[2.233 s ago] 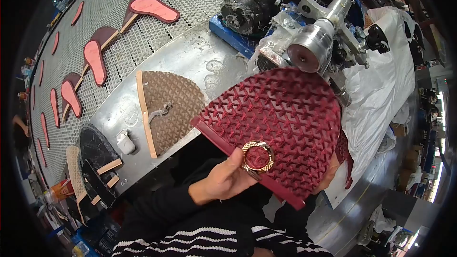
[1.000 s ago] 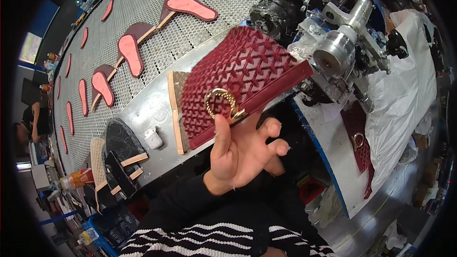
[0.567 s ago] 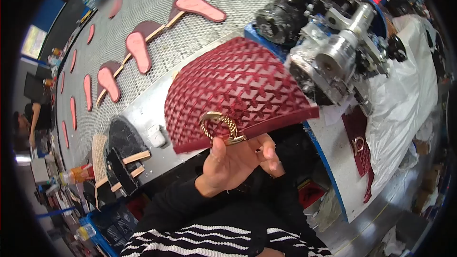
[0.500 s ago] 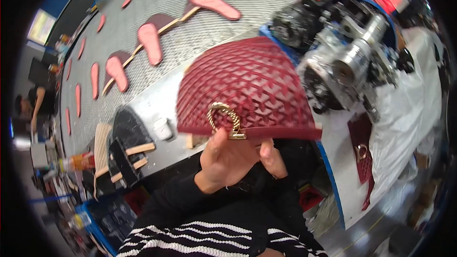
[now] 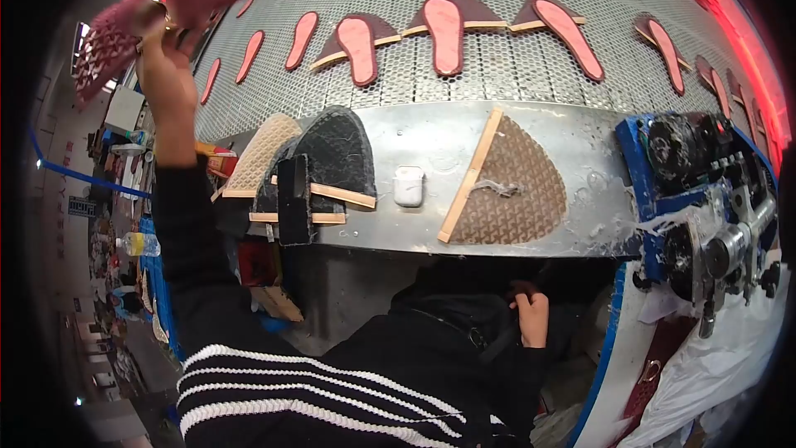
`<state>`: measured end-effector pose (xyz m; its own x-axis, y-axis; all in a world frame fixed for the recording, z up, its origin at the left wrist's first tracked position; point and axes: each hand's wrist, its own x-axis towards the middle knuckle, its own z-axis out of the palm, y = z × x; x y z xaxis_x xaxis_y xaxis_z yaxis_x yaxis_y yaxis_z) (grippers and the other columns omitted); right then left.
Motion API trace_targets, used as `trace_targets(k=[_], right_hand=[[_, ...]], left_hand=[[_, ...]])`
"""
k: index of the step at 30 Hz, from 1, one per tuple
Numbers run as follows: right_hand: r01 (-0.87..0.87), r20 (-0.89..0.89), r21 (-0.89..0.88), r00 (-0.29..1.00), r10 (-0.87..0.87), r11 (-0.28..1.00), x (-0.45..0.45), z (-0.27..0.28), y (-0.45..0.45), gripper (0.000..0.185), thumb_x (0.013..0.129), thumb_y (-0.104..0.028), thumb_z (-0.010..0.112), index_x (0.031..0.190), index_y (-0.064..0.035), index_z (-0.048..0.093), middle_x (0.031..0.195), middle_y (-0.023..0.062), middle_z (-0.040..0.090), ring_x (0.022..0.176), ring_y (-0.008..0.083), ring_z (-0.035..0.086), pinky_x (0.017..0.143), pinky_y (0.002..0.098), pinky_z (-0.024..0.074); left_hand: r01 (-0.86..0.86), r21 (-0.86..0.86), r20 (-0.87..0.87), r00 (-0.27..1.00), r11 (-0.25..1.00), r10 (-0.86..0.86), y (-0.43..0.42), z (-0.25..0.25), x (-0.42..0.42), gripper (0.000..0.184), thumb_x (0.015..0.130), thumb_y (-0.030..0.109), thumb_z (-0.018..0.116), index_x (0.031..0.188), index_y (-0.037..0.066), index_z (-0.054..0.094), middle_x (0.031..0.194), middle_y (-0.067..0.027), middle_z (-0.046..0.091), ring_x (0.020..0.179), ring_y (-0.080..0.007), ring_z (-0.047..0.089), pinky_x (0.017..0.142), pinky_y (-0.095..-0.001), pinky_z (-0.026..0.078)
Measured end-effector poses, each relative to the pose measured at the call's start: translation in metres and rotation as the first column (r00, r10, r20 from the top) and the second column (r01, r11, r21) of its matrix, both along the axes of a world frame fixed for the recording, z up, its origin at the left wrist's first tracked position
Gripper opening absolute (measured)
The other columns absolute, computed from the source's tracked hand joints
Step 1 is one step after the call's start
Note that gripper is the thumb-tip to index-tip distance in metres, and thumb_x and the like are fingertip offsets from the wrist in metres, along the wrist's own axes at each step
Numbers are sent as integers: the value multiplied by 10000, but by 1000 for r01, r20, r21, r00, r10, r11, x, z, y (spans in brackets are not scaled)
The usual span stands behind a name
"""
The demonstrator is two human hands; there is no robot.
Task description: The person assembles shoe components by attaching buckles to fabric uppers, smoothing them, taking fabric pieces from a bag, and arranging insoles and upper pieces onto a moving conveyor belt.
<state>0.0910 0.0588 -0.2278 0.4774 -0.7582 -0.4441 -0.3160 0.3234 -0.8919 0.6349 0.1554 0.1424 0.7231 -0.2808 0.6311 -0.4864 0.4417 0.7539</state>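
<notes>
My left hand is raised at the upper left and closed on the dark red woven piece, which has a gold ring on it and is partly blurred. Low over my lap, my right hand has its fingers curled; whether they hold anything is hidden. On the metal ledge in front of me lie a brown patterned piece with a tan strip, a white earphone case and black pieces with tan strips.
Pink insoles lie in rows on the mesh conveyor. A machine on a blue base stands at the right, above white plastic and another dark red piece. A bottle is at the left.
The dark red piece has gone up and far left in my left hand. My right hand has come away from it and down to my lap. The view has turned left.
</notes>
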Motion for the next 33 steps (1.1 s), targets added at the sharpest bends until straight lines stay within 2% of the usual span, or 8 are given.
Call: trace_targets(k=[2,3,5,7,11,14,21,33], right_hand=[[26,16,53,1000,-27,998,4,5,-1,242,862,-46,551,1044,50,677,810,83,668,650,116,580,606,269,455],[41,22,84,999,-43,996,7,7,-1,240,864,-41,547,1045,49,676,809,81,667,650,118,577,606,266,455],[50,36,103,998,-54,993,8,7,1,210,892,-39,543,1033,55,666,798,81,659,655,123,571,609,264,454],[75,26,121,997,-78,990,11,6,-2,193,906,-46,545,1016,64,660,791,83,655,656,124,569,610,267,454],[108,55,80,992,-112,991,15,3,-2,174,912,-49,546,983,73,648,768,83,652,643,131,567,603,269,449],[137,41,64,989,-139,989,17,0,0,169,911,-42,543,980,72,647,761,83,654,638,133,570,602,271,450],[171,-27,99,985,-169,980,20,-6,-2,125,913,-25,535,925,38,642,791,70,645,712,134,579,659,283,459],[212,-46,128,977,-208,969,14,-25,-3,137,894,-19,575,1003,45,627,892,66,636,785,133,569,701,291,469]], left_hand=[[-323,74,44,946,944,320,-1,11,59,205,909,197,600,876,-5,612,867,-149,641,770,-302,668,788,-421,590],[-744,264,595,626,613,504,2,15,100,216,905,229,594,883,15,620,895,-189,641,770,-350,658,752,-442,573],[-971,124,956,172,205,237,16,6,196,229,899,277,582,910,54,633,932,-240,633,776,-421,638,711,-477,543],[-919,159,945,247,361,212,12,-27,275,239,894,311,568,949,91,643,950,-262,616,790,-466,619,702,-506,517],[-933,349,927,357,-86,-114,14,-158,348,315,872,296,604,1120,102,619,1005,-174,667,946,-423,622,770,-501,510],[-887,433,880,454,-159,-138,12,-228,274,402,850,300,609,1217,138,603,1031,-156,664,962,-429,613,785,-511,514],[-589,760,583,805,-274,-114,-39,-245,212,516,857,489,543,1013,25,707,955,-268,669,931,-434,641,837,-503,498],[-495,829,542,826,-260,158,-66,-274,235,713,834,594,555,1167,-31,639,1244,-246,595,1186,-432,532,962,-503,449]])
